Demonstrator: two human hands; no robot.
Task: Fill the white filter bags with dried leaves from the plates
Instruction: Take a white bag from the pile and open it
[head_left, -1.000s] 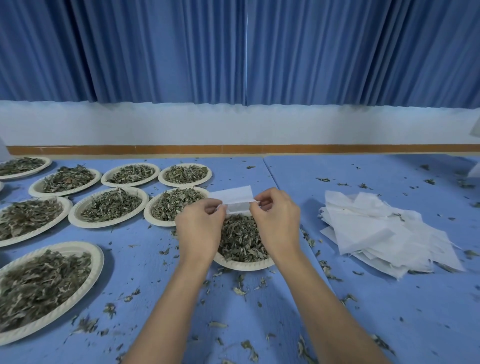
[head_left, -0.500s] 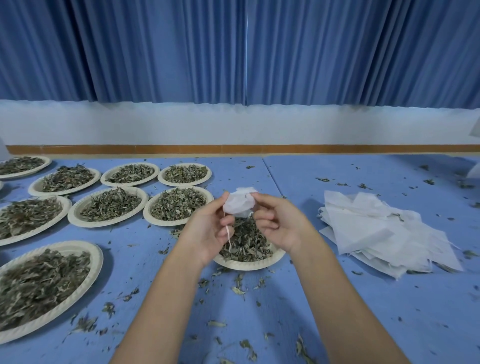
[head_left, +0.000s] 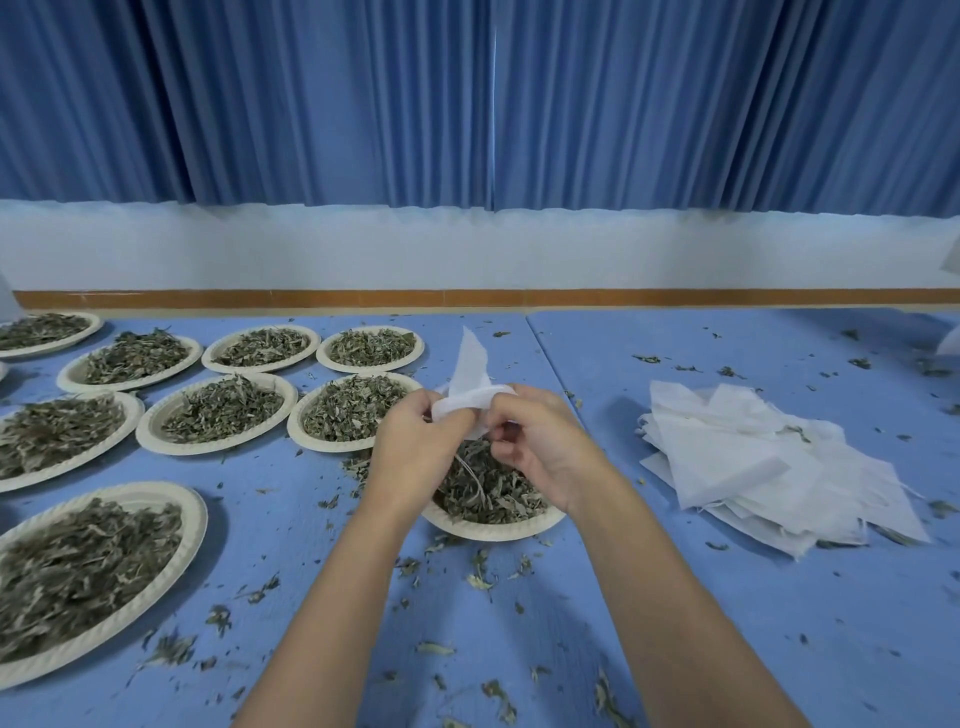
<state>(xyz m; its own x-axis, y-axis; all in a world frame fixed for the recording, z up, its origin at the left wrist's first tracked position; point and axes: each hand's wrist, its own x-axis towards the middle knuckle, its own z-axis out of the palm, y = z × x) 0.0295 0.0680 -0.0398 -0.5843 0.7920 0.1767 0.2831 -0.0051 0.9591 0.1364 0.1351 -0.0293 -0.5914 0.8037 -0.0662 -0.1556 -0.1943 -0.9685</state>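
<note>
The blue table (head_left: 727, 597) spreads wide in front of me, littered with leaf crumbs (head_left: 480, 579). Across its left side sit the paper plates (head_left: 193, 519) heaped with dried leaves (head_left: 223, 408). On the right, well apart from them, lies a loose heap of empty filter bags (head_left: 753, 467). One more, the near plate (head_left: 493, 531), sits right under my hands.

My left hand (head_left: 415, 452) and right hand (head_left: 545, 447) are both curled in, thumbs and fingertips pinching the one filter bag (head_left: 470, 364) above that plate. It is bunched between them, with a flap standing up behind. A thin drawstring (head_left: 470, 474) dangles from it over the leaves.

I judge that the bag weighs almost nothing and is thin, limp fabric. It will crumple, fold shut on itself and keep no shape of its own. So the place to hold it is the rim of the mouth, one pinch on each side, drawn gently apart. Whether the mouth is open now I cannot tell, since my fingers hide it. A hard tug may fray or tear it.

The leaves look dry, light and brittle and will likely crush or scatter if squeezed. A loose pinch suits them, fed in low over the plate.
</note>
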